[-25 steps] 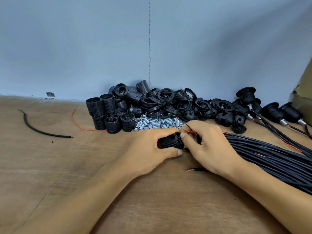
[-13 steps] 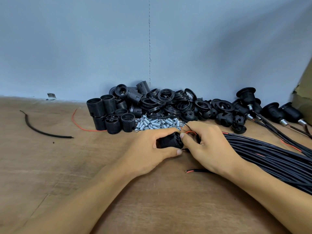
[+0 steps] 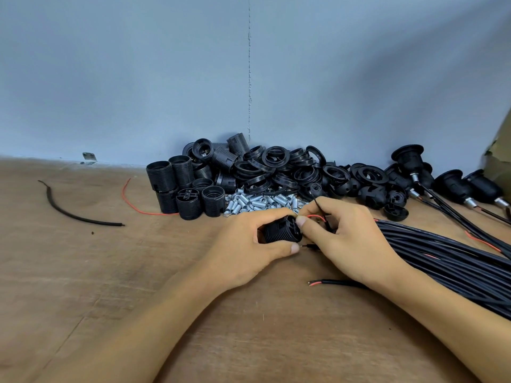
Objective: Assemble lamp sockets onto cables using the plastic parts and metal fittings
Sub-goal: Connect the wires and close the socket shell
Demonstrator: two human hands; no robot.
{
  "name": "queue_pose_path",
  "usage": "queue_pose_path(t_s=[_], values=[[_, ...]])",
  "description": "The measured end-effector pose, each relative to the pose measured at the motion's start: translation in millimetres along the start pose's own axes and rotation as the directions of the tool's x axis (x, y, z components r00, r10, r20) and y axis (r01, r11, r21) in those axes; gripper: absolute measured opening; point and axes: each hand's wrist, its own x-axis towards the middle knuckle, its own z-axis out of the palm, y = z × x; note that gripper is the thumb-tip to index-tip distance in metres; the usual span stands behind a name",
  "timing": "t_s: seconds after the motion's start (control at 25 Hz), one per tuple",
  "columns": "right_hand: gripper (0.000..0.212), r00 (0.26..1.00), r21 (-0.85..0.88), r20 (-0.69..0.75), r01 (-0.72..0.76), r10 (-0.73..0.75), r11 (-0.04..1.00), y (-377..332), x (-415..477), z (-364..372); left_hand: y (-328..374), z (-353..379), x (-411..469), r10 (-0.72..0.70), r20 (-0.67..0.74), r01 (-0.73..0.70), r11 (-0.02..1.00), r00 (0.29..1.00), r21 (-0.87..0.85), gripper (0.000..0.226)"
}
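Observation:
My left hand (image 3: 243, 250) grips a black threaded socket body (image 3: 280, 230) lying sideways just above the wooden table. My right hand (image 3: 348, 239) pinches the thin red wire (image 3: 316, 217) and a black wire at the socket's end face. Behind the hands lies a heap of small silver metal fittings (image 3: 262, 203). Black threaded socket shells (image 3: 177, 183) stand to its left, black rings (image 3: 276, 167) and caps behind it. A thick bundle of black cables (image 3: 442, 258) runs off to the right under my right forearm.
Finished sockets on cables (image 3: 453, 186) lie at the back right by a cardboard edge (image 3: 500, 158). A loose black cable scrap (image 3: 72, 211) and a red wire (image 3: 138, 205) lie at the left. A stripped cable end (image 3: 326, 283) rests near my right wrist. The blue wall stands close behind.
The hands have stayed in place. My right fingers have lifted the wires a little at the socket's end, so the red loop and a black wire show more.

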Motion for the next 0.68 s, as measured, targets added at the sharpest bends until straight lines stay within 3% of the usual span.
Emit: queue_pose_path(t_s=[0.12,0.68], values=[[0.010,1.000,0.057,-0.001,-0.028,0.028,0.998,-0.4,-0.1,-0.1,-0.8,-0.2,-0.4,-0.004,-0.013,0.004,1.000,1.000,0.002,0.040],[0.013,0.999,-0.025,0.003,-0.048,0.048,0.999,0.2,0.2,2.4,5.4,0.0,-0.2,0.011,-0.009,-0.010,0.997,1.000,0.080,0.040]])
